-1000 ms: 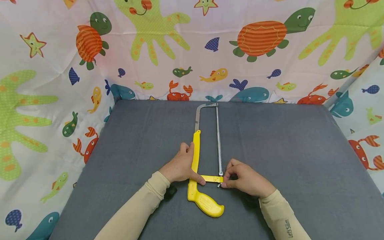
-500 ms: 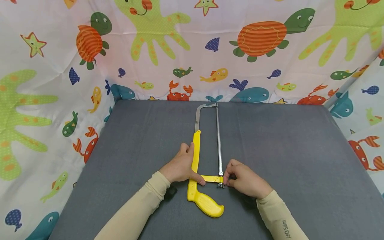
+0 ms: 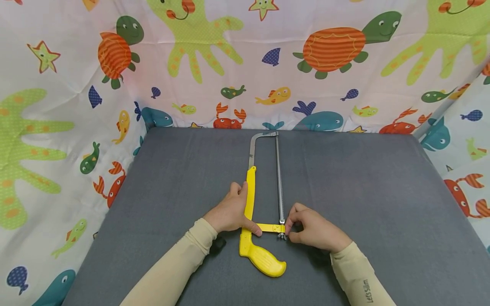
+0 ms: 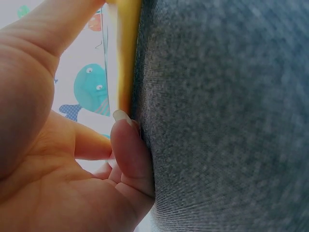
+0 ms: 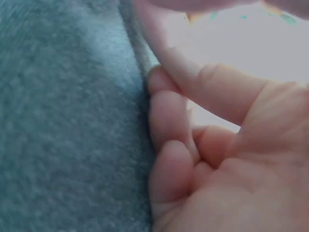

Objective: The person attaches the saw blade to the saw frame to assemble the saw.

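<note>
A hacksaw (image 3: 250, 199) with a yellow frame and handle lies on the grey table, its handle toward the person. Its steel blade side (image 3: 279, 182) runs along the right. The left hand (image 3: 233, 210) grips the yellow frame, thumb across it by the short crosspiece. In the left wrist view part of the yellow frame (image 4: 126, 53) shows beside the fingers. At the blade's near end sits a small metal wing nut (image 3: 282, 236). The right hand (image 3: 315, 229) has thumb and forefinger at its right side, fingers curled. The right wrist view leaves the fingertips' contact hidden.
The grey cloth-covered table (image 3: 363, 182) extends to both sides of the saw. A sea-animal printed curtain (image 3: 229, 55) stands behind the table and along its left and right sides. A small dark object (image 3: 217, 245) shows beneath the left wrist.
The right hand's thumb and fingertips have shifted slightly around the wing nut, which now shows at a different angle. The left hand and the hacksaw have stayed in place.
</note>
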Available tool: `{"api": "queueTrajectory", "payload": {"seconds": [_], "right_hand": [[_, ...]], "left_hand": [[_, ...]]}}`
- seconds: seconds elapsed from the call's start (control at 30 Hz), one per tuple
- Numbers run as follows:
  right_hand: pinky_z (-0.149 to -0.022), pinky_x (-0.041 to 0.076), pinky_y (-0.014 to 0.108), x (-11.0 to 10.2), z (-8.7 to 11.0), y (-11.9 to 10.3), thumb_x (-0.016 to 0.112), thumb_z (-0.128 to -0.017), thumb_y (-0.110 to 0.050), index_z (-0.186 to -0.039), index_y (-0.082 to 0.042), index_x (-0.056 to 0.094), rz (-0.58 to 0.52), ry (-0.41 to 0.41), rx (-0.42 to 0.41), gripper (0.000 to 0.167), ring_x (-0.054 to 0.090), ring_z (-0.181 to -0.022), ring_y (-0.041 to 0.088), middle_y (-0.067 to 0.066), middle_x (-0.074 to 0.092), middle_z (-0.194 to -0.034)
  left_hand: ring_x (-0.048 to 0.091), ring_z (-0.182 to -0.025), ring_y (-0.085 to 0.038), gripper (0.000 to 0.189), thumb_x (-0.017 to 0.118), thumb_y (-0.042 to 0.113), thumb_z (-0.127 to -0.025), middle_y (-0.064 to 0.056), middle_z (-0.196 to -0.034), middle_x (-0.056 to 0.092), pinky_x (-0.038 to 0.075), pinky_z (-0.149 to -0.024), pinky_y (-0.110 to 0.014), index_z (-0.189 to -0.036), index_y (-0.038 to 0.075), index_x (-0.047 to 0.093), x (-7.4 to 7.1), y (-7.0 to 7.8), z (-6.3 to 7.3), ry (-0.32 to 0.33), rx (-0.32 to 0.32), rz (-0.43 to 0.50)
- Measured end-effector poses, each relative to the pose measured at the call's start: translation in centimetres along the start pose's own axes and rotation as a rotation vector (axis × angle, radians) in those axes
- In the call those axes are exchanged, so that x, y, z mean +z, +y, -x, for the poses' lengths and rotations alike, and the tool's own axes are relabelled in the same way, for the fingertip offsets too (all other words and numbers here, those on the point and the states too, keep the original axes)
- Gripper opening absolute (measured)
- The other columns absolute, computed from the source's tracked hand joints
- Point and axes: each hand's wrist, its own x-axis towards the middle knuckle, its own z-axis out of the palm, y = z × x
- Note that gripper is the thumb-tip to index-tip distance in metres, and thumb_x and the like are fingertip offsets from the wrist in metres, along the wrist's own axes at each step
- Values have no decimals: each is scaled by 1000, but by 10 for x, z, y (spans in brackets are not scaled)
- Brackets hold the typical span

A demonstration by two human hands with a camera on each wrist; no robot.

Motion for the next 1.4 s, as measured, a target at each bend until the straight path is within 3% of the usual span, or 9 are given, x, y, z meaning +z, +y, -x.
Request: {"api": "queueTrajectory", "payload": {"seconds": [0.1,0.2,0.3,0.43,0.6,0.97,1.4], "right_hand": [[-77,46,25,0,0,-1,83,-92,-29,-81,-27,76,-13,-7,48,13,55,-86,12,-1,55,-97],[-68,44,25,2,-2,-7,84,-91,-51,-74,-25,74,-22,16,107,32,53,-79,13,1,54,-94],[-60,39,25,5,-4,-13,89,-84,-58,-68,-21,70,-6,53,151,44,50,-72,15,2,53,-89],[-57,37,26,9,-5,-19,94,-79,-54,-62,-20,66,42,99,188,47,49,-68,14,0,52,-84],[-59,38,26,10,-5,-19,94,-80,-45,-63,-21,67,56,120,192,40,50,-70,14,-2,54,-84],[-68,43,26,2,-2,-9,91,-86,-35,-73,-28,75,40,49,105,21,52,-76,11,-2,58,-88],[-73,44,27,-2,-1,-3,91,-87,-33,-84,-24,79,-38,-11,106,16,54,-84,14,1,60,-94]], "left_hand": [[53,-106,-22,158,104,57,-63,-19,-148,35,54,-94,-35,-173,2,5,0,-1,0,2,3,-2],[54,-110,-22,158,104,57,-63,-19,-148,36,54,-96,-35,-174,2,4,0,-1,1,-2,-3,10],[53,-117,-24,159,104,56,-63,-19,-150,35,53,-101,-37,-174,3,3,0,-1,1,-7,-7,22],[52,-121,-25,159,104,57,-63,-18,-151,35,53,-103,-37,-174,4,3,-1,0,1,-12,-4,29],[52,-121,-26,159,104,57,-63,-19,-150,35,52,-103,-38,-174,4,3,-2,0,1,-12,4,34],[56,-111,-22,158,103,59,-62,-16,-148,38,54,-93,-33,-174,6,6,-2,-1,1,-1,1,18],[57,-109,-21,157,103,60,-63,-16,-150,38,55,-94,-35,-174,5,6,-1,-2,0,2,5,18]]}}
